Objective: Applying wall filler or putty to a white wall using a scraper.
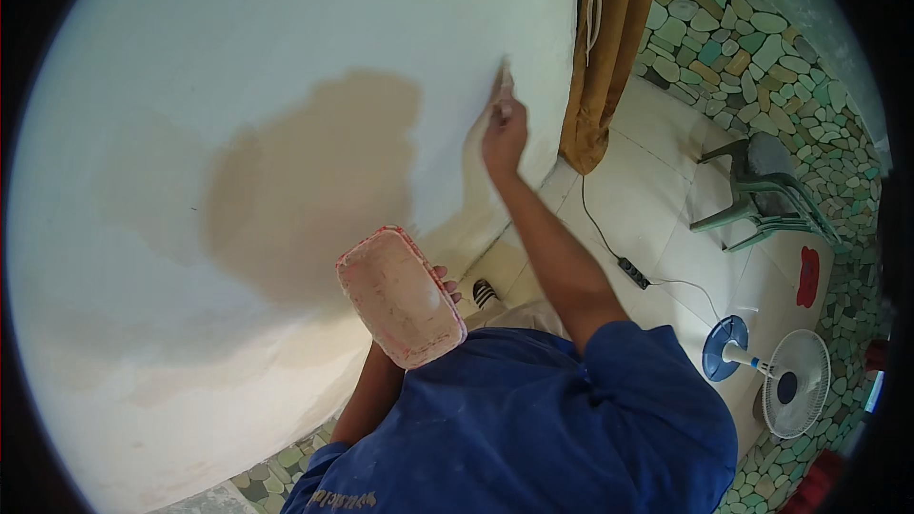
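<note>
My right hand [505, 134] is raised against the white wall [271, 36], gripping a slim hand tool [506, 80]. Motion blur leaves its kind unclear, perhaps a small brush or a putty knife; its tip is at or very near the wall. At chest height, my left hand [448, 285] supports a rectangular plastic tub [400, 296] from beneath, with fingertips showing along its right side. The rest of that hand is hidden by the tub. Pale, whitish-pink residue coats the tub's inside, and its rim is red and smeared. A large shadow falls on the wall left of my right hand.
A brown curtain [593, 86] hangs right of the wall. On the tiled floor [643, 157] lie a power strip [633, 273] and its cable. Farther right are a green plastic chair [767, 193], a pedestal fan [796, 384] and a red item [807, 276]. Pebble-patterned flooring [750, 36] borders the tiles.
</note>
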Demonstrator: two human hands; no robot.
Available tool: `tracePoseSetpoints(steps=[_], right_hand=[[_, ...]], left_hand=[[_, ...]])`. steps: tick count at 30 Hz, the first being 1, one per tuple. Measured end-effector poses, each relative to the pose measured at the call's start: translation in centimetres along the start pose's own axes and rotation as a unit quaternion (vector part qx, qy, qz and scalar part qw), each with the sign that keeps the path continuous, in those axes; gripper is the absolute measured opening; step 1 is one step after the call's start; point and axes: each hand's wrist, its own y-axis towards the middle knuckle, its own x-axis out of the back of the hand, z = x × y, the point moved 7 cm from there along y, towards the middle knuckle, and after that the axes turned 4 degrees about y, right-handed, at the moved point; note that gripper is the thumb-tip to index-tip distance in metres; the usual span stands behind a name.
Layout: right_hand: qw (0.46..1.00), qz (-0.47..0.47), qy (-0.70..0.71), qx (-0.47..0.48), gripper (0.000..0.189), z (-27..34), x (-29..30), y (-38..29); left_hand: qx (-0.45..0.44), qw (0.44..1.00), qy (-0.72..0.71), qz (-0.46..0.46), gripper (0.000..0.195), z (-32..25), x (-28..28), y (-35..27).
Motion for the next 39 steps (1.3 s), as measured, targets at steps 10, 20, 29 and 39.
tracePoseSetpoints(steps=[10, 20, 29, 39], right_hand=[[0.982, 0.167, 0.084, -0.032, 0.042, 3.8, -1.6, -4.4], [0.885, 0.314, 0.317, -0.134, 0.030, -0.1, 1.2, -1.8], [0.927, 0.209, 0.231, -0.211, 0.028, -6.8, 3.6, 5.9], [0.943, 0.194, 0.227, -0.146, 0.029, -4.8, 0.4, 4.1]], left_hand=[[-0.120, 0.990, -0.057, 0.041, 0.074, -0.4, -1.9, 1.4], [-0.248, 0.961, -0.065, 0.102, 0.072, 2.5, -7.9, 5.5], [-0.303, 0.950, -0.049, 0.060, 0.064, 3.7, -6.0, 3.9], [-0.376, 0.925, -0.051, -0.008, 0.065, 3.9, -3.8, 0.7]])
